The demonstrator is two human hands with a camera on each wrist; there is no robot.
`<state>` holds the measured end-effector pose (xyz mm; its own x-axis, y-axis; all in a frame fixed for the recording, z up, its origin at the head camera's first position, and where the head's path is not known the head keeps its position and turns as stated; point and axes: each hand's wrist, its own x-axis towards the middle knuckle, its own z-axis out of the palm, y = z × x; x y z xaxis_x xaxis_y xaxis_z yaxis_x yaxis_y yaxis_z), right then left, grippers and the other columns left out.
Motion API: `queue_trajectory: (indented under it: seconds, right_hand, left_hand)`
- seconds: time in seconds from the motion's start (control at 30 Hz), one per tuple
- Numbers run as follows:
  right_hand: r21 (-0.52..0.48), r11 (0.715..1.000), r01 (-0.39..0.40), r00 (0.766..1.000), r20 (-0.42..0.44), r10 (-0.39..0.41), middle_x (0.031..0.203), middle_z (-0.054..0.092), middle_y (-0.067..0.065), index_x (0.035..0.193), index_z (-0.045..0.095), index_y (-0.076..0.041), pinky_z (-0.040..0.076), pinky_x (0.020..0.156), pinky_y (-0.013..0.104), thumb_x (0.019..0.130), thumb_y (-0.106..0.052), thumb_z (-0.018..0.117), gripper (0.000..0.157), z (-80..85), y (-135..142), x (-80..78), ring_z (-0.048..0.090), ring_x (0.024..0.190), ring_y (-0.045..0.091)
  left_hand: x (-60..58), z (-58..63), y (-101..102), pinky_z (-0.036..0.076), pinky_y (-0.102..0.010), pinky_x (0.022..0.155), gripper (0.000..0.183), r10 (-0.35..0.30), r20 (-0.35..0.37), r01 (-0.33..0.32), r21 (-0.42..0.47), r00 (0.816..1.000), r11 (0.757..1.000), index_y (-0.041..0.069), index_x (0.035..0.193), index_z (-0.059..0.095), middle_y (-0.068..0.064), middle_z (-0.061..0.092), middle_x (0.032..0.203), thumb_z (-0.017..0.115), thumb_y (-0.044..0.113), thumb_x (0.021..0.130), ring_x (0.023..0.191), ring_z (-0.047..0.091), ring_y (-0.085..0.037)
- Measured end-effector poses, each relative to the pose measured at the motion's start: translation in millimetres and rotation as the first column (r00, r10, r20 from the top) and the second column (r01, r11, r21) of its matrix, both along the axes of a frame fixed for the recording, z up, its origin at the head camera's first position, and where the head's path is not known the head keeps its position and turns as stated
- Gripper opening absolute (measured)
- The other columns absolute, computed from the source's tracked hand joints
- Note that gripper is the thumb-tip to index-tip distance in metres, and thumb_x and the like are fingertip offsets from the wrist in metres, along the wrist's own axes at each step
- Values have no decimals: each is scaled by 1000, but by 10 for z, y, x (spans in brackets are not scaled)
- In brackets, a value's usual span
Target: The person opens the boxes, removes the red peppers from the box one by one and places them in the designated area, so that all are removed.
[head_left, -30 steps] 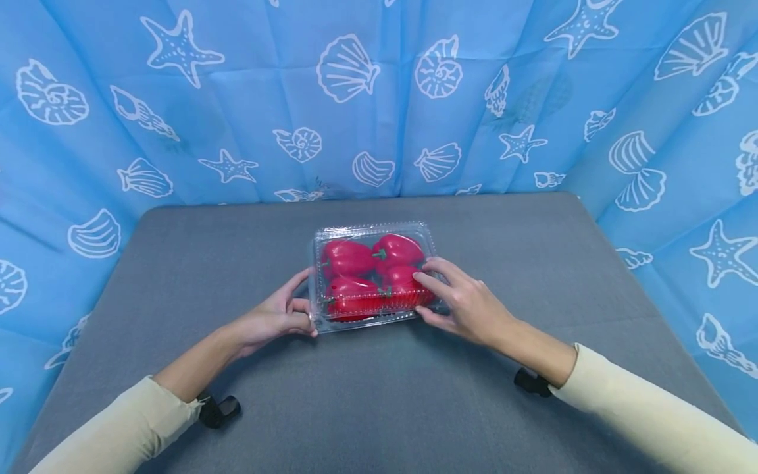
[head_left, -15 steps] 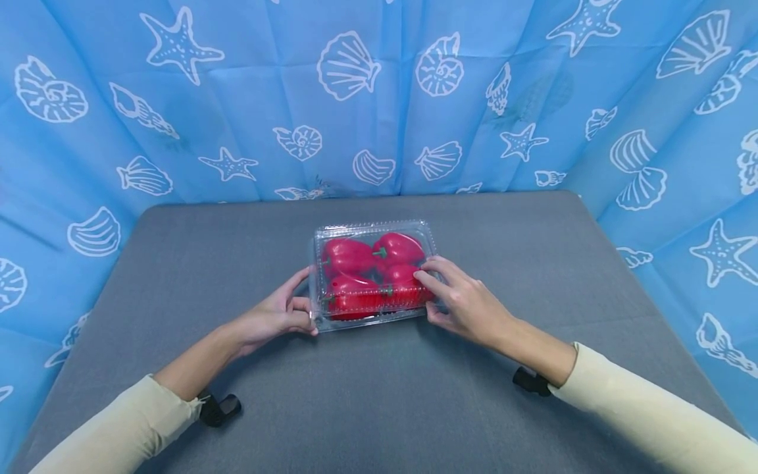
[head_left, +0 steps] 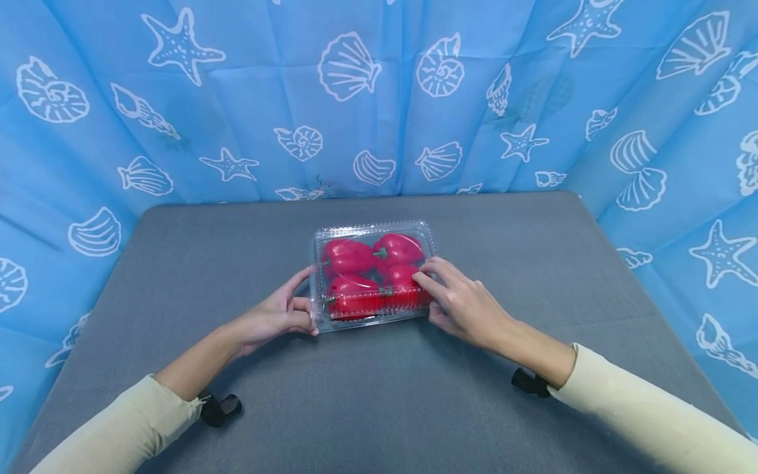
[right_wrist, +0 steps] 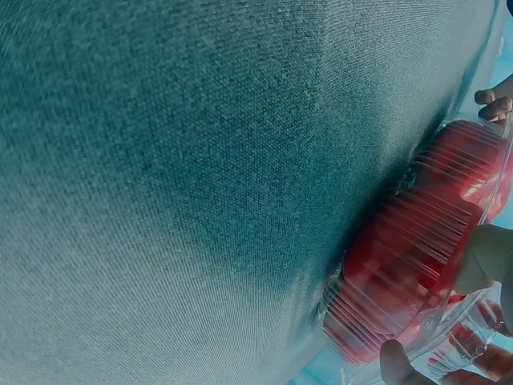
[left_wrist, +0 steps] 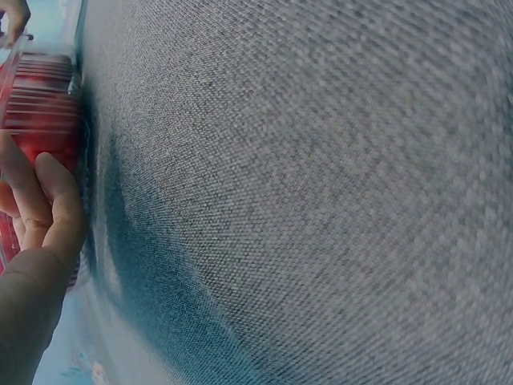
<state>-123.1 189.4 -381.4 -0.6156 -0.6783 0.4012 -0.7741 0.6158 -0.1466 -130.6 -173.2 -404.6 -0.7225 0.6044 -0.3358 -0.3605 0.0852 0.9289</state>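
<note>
A clear hinged plastic container (head_left: 370, 230) with a ribbed front wall stands on the grey table (head_left: 367, 401). Inside it lie several red bell peppers (head_left: 351, 257) with green stems, and the lid is down over them. My left hand (head_left: 275, 319) holds the container's left side, thumb at the front left corner; in the left wrist view the left hand (left_wrist: 48, 208) overlaps the ribbed wall. At the front right corner, my right hand (head_left: 468, 306) grips the container, fingertips on the lid's edge and thumb lower down. The right wrist view shows the right thumb and fingers (right_wrist: 485, 261) around that corner.
A blue curtain (head_left: 237, 99) with white shells and starfish hangs behind and beside the table. Black wrist mounts (head_left: 220, 409) show below both cream sleeves (head_left: 118, 424). The table's far edge runs behind the container.
My right thumb has moved right along the container's front edge, to the corner. The left hand and the container stay where they were.
</note>
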Motion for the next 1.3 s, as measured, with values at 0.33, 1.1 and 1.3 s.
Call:
queue_trajectory:
  seconds: [0.33, 1.1, 1.3]
  right_hand:
    - [12, 1000, 1, 1000, -6, 0, 126, 55, 16, 127, 61, -3, 52, 54, 25, 70, -2, 80, 60, -9, -9, -5, 54, 114, 29]
    - [26, 1000, 12, 1000, -24, -12, 123, 55, 15, 126, 62, -4, 45, 49, 19, 70, -4, 81, 60, -31, -17, 14, 53, 115, 29]
    - [57, 998, 24, 999, -27, -22, 125, 55, 15, 127, 62, -5, 48, 50, 22, 71, -7, 83, 60, 4, -26, 25, 52, 118, 28]
  left_hand:
    - [-1, 15, 19, 52, -42, 92, 98, 9, 3, -9, -13, 1000, 1000, 25, 160, -2, -11, 64, 104, 63, 1, 90, 91, 66, -23]
    - [-2, 9, 45, 53, -42, 89, 99, 21, -1, -21, -18, 1000, 1000, 23, 160, -1, -9, 63, 98, 63, -1, 88, 87, 66, -22]
    - [-9, 16, 32, 54, -41, 88, 100, 23, -11, -23, -22, 1000, 999, 22, 160, -2, -8, 64, 98, 64, -1, 88, 87, 66, -21]
